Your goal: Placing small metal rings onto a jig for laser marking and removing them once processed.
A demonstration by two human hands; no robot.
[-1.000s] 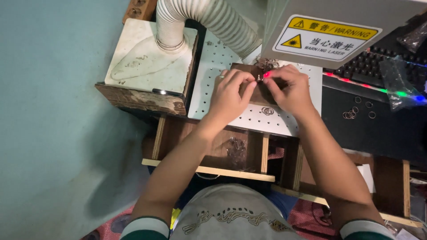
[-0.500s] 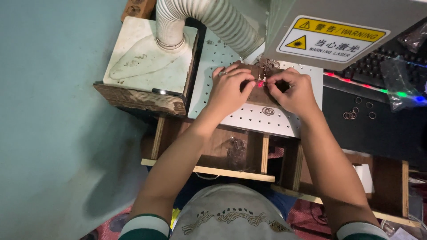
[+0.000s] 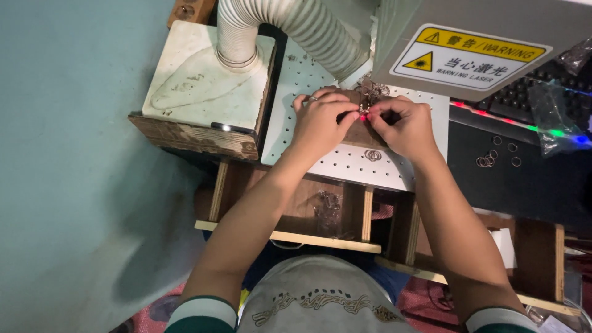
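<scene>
Metal is what we are handling: a small ring (image 3: pixel 365 108) sits pinched between our two sets of fingertips, right where a red dot of light falls on it. Our left hand (image 3: pixel 322 120) has its fingers curled together with the tips closed on the ring's left side, and our right hand (image 3: pixel 404 125) mirrors it, thumb and forefinger closed on the other side. Both hands rest on a small brown block (image 3: pixel 357 129), which lies on the white perforated plate (image 3: pixel 345 165).

Just beyond the fingertips lies a loose heap of similar rings (image 3: pixel 372 90), and one more pair of rings (image 3: pixel 372 155) lies on the plate nearer to us. To do this well, we judge, the ring should lie flat and still under the red dot, with the fingertips kept low and off to the sides (so they do not shade the mark).

Further out, a grey machine head with a yellow warning label (image 3: pixel 472 57) hangs over the work, a ribbed white hose (image 3: pixel 290 24) runs down into a white box (image 3: pixel 206 80) on the left, and a few more rings (image 3: pixel 493 157) are scattered on the dark mat (image 3: pixel 524 191) to the right, below a keyboard (image 3: pixel 524 92).
</scene>
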